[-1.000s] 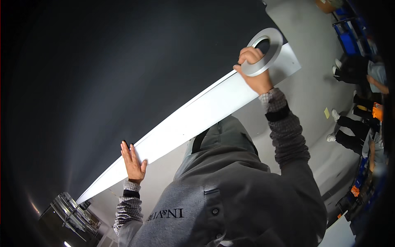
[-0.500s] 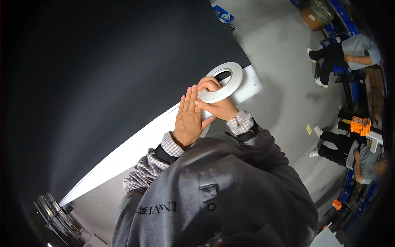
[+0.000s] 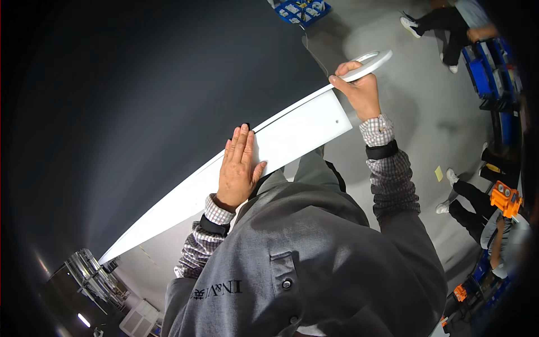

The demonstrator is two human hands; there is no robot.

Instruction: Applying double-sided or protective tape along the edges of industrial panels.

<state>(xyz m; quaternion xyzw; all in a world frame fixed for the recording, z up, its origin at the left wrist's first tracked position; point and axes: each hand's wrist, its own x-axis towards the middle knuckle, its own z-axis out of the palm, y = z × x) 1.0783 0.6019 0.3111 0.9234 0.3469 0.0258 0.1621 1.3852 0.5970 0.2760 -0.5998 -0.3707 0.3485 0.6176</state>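
Note:
A long white panel [image 3: 303, 128] lies along the near edge of a dark surface [image 3: 185, 73]. My left hand [image 3: 236, 177] rests flat on the panel, its fingers pointing toward the far long edge. Past the panel's right end, my right hand [image 3: 364, 94] grips a roll of white tape [image 3: 377, 63] by its ring. From the roll a narrow strip of tape [image 3: 295, 108] runs back along the panel's far edge toward my left hand. A small dark object [image 3: 247, 127] shows at the left fingertips; I cannot make out its kind.
A blue divided bin [image 3: 303, 11] with small white items sits beyond the dark surface. On the right are two people, blue bins [image 3: 480, 76] and an orange device [image 3: 505, 199]. Metal profiles [image 3: 90, 275] stand at the lower left.
My right hand has moved right and away with the tape roll, and a strip now stretches from it. My left hand has slid slightly left along the panel.

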